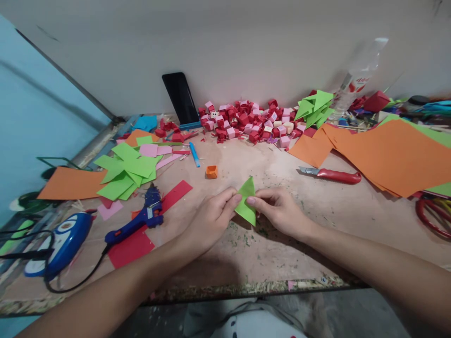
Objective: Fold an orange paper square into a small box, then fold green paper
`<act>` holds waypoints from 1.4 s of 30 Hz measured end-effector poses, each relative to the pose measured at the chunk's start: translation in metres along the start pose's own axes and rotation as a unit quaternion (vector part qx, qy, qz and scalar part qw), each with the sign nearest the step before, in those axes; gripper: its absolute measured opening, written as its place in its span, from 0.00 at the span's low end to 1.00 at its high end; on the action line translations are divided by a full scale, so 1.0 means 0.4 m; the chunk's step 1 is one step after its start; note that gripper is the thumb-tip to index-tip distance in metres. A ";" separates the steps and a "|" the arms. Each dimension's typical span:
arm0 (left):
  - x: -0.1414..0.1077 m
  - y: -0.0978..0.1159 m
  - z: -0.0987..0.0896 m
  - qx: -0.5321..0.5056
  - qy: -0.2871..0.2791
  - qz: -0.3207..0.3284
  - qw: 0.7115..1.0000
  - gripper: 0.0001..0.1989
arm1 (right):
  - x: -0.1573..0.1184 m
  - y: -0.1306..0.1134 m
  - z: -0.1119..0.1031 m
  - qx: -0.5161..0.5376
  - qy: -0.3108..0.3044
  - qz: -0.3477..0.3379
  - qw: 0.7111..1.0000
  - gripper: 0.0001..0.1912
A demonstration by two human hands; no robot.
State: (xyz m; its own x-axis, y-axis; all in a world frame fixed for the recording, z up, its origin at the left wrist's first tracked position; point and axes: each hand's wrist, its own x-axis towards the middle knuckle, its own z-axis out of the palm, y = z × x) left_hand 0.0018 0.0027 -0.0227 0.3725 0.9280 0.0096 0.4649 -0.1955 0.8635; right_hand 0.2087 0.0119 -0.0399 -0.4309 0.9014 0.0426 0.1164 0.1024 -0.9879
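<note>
Between my hands is a folded green paper piece [247,199], pointed at top and bottom, held just above the table. My left hand [214,213] pinches its left edge between thumb and fingers. On the opposite edge, my right hand [280,211] grips it the same way, thumb in front. A small orange paper box [212,172] sits on the table beyond my left hand. Green paper sheets [132,170] lie spread at the left, and folded green pieces [314,109] are piled at the back right.
Red and pink paper cubes [246,121] line the wall beside a phone [181,98]. A glue gun [146,213] with its cord lies left. A red-handled cutter [333,175], orange sheets [394,155], red scissors [431,218] and a plastic bottle [359,80] are at the right.
</note>
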 end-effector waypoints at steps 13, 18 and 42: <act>-0.006 0.011 0.002 -0.021 0.048 0.006 0.999 0.19 | -0.001 0.002 0.001 0.017 -0.020 0.022 0.999 0.24; -0.009 0.011 -0.001 0.003 0.056 0.018 0.998 0.18 | 0.000 0.006 -0.001 0.018 -0.017 0.017 1.000 0.24; 0.022 0.011 -0.044 -0.082 0.182 0.010 0.980 0.20 | 0.000 -0.007 -0.002 0.048 -0.068 0.048 0.995 0.19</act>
State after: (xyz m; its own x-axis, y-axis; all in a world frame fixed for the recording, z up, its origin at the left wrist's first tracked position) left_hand -0.0070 0.0155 -0.0098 0.0549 0.9822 0.1799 0.3135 -0.1880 0.9308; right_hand 0.2089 0.0118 -0.0369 -0.5392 0.8394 -0.0675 0.0801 -0.0286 -0.9964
